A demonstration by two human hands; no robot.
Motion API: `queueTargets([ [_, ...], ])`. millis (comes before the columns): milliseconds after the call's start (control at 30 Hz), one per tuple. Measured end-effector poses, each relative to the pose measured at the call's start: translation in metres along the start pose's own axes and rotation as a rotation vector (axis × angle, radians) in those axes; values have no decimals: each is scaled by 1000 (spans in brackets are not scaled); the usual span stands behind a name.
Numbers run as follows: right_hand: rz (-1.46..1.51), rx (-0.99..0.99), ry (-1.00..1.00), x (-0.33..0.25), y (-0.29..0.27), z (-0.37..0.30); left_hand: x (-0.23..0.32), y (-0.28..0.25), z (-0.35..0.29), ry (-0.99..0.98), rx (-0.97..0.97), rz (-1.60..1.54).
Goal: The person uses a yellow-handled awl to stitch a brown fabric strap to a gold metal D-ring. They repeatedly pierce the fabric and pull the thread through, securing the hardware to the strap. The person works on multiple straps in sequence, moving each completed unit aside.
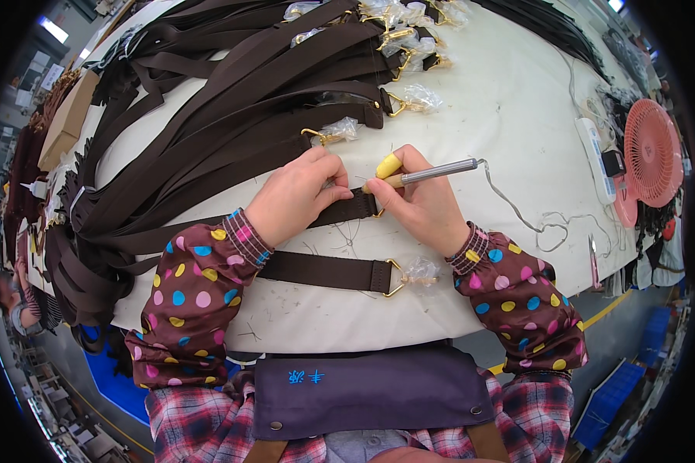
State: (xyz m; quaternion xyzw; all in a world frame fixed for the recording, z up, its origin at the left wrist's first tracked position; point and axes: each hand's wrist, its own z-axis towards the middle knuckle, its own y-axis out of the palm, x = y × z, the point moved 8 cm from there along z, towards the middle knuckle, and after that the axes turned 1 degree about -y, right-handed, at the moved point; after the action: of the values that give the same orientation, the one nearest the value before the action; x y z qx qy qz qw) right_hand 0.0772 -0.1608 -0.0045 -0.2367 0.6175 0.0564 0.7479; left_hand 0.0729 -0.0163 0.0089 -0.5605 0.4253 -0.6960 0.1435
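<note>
A dark brown webbing strap [354, 207] lies across the table, its stitched end at a gold metal ring. My left hand [300, 193] is closed over this strap, thumb and fingertips pinched at its upper edge; exactly what lies between the fingertips is partly hidden. In my right hand [421, 202] is a corded pen-shaped tool [444, 170] with a metal barrel, much like a soldering iron. Its front end points at the strap's end. A yellow finger cot [388, 165] covers one right fingertip. Nearer me lies another strap [328, 272] with a gold ring [394, 278] in clear plastic.
A large bundle of brown straps [232, 100] with plastic-wrapped gold hooks [326, 136] fills the left and far side. Loose thread ends dot the white table [510, 139]. To the right are a pink fan [652, 150], a white power strip [597, 158] and scissors [594, 262].
</note>
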Motion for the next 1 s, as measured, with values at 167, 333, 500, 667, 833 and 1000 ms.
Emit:
queueTargets([
  [167, -32, 2, -34, -4, -1, 0, 3, 0, -2, 98, 98, 36],
  [333, -25, -3, -33, -3, -1, 0, 7, 0, -5, 146, 124, 77],
  [500, -28, -14, -26, 2, -1, 0, -14, 8, -1, -163, -14, -376],
  [667, 0, -23, -8, 1, 0, 0, -22, 15, -2, -294, -68, -618],
  [833, -31, -24, -11, 2, 0, 0, -18, 15, 0, -273, -78, -639],
  [1000, -28, -22, -21, -1, 0, 0, -17, 17, 0, -276, -101, -622],
])
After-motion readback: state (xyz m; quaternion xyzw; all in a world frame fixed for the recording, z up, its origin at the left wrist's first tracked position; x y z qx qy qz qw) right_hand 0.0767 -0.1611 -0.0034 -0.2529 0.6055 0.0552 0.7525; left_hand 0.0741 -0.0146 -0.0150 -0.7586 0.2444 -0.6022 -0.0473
